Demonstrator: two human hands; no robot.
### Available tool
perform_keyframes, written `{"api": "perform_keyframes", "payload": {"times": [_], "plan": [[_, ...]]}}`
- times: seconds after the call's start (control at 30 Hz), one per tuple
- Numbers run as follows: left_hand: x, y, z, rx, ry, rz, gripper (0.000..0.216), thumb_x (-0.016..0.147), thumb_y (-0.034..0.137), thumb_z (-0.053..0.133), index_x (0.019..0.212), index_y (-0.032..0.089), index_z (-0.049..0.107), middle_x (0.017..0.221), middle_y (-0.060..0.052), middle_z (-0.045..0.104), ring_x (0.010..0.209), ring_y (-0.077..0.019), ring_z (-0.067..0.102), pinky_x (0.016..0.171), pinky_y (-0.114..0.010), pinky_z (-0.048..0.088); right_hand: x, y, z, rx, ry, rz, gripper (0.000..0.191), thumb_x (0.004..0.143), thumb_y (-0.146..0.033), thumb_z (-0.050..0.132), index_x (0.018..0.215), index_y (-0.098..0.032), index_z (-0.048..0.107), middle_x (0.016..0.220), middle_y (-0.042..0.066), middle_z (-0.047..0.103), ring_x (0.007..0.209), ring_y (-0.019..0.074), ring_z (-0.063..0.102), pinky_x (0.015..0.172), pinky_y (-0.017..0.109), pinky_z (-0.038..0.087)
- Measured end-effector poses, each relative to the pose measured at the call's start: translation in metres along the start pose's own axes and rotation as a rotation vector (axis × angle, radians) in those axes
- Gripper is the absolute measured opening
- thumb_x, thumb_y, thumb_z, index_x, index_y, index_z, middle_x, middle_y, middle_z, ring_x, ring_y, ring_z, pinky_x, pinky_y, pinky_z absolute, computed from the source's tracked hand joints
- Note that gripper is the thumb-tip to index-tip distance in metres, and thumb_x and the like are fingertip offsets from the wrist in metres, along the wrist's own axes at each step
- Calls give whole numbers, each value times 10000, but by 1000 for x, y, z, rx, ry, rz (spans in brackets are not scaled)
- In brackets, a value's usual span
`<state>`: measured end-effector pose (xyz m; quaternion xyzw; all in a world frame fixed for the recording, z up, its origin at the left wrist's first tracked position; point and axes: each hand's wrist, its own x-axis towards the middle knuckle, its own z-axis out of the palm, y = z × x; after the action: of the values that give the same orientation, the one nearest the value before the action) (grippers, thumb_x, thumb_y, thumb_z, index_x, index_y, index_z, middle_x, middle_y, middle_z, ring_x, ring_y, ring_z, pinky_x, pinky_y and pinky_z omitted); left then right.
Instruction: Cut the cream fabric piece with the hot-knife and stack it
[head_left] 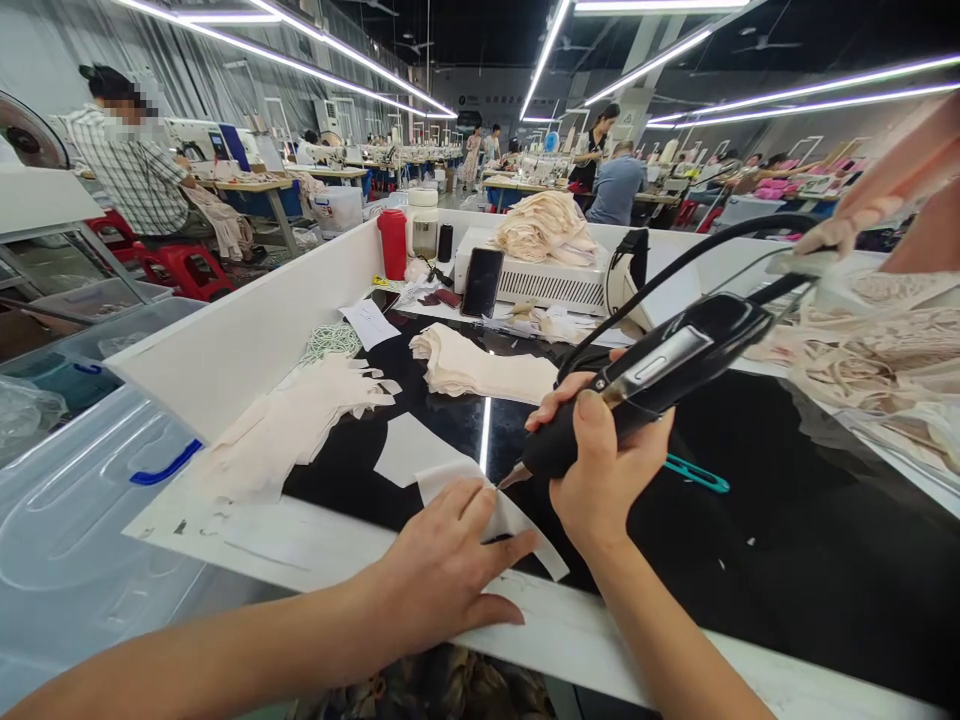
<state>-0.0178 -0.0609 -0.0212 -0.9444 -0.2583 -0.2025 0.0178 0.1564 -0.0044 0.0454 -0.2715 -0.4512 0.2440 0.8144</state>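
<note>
Fabric cutting at a black-topped worktable.

Right hand is wrapped tight around the grip of a black corded hand tool, whose pointed metal tip meets the edge of a pale fabric piece near the table's front edge. Left hand lies flat on that same piece, fingers spread and pressing down, grasping nothing. Just behind it lies another white cut piece; a fanned stack of cream pieces sits to the left, and a folded stack lies farther back. Teal scissors rest on the tabletop just right of the right hand. A red bottle and a dark phone stand at the back, near a white machine box topped with fabric. Another person's hand shows at the upper right.
</note>
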Motion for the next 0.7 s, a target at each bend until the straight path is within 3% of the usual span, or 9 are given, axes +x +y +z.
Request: {"api": "perform_keyframes", "payload": {"times": [0.23, 0.37, 0.53, 0.63, 0.7], "plan": [[-3, -1, 5, -11, -3, 5, 774, 1030, 757, 743, 1597, 241, 639, 1331, -180, 643, 1275, -393, 659, 1115, -542, 615, -2, 2, 1, -32, -1, -3, 300, 960, -240, 814, 1131, -291, 572, 853, -94, 733, 596, 120, 666, 583, 266, 634], [2, -5, -9, -22, -51, 27, 786, 1042, 746, 744, 1632, 247, 602, 1364, -180, 677, 1316, -390, 673, 1140, -530, 606, -1, 1, -1, -42, -13, 13, 316, 956, -266, 851, 1111, -287, 578, 845, -89, 740, 593, 124, 667, 592, 269, 631], [9, -31, -28, -130, -81, 42, 388, 1226, 404, 584, 1524, 164, 650, 1408, -137, 765, 1329, -277, 721, 1228, -419, 554, 5, -5, -9, -66, 9, 48, 388, 942, -391, 940, 1107, -272, 609, 859, -66, 754, 604, 135, 683, 600, 279, 634], [9, -54, -29, -138, -90, 95, 224, 1185, 180, 593, 1358, 145, 732, 1405, -120, 807, 1379, -261, 721, 1245, -400, 538, 8, -11, -17, -79, 23, 67, 454, 898, -454, 997, 1094, -258, 637, 836, -52, 750, 621, 147, 689, 598, 282, 644], [8, -64, -29, -142, -125, 121, 301, 1100, 28, 601, 1337, 148, 742, 1433, -108, 807, 1376, -243, 723, 1228, -383, 548, 10, -16, -24, -96, 18, 95, 483, 879, -475, 1013, 1117, -252, 656, 829, -47, 748, 615, 149, 684, 586, 281, 646]]}}
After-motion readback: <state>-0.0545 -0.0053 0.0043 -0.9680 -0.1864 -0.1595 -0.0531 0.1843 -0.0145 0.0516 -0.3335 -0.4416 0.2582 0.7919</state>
